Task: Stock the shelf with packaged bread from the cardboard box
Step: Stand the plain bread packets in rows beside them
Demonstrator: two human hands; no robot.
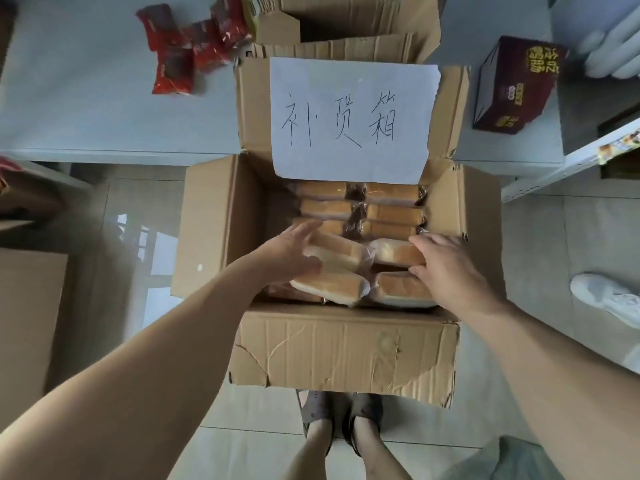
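packaged bread [360, 216] fills the open cardboard box [346, 344] on the floor, stacked in two columns of clear-wrapped loaves. both hands are down inside the box at its near end. the left hand [294, 251] grasps the left end of a loaf [334, 251] in the left column, fingers stretched over its top and thumb curled under its near edge; that loaf sits tilted, raised above the one in front of it. the right hand [446, 268] grips a loaf [394, 252] in the right column, fingertips hooked over its far edge and thumb on its near edge, the palm lying to the right of the bread. a sheet of white paper [353, 119] with handwriting covers the box's far flap. beyond the box, a pale shelf [86, 98] carries red snack packets [187, 46] at left and a dark maroon carton [512, 84] at right. a white shoe [606, 299] stands on the floor to the right.
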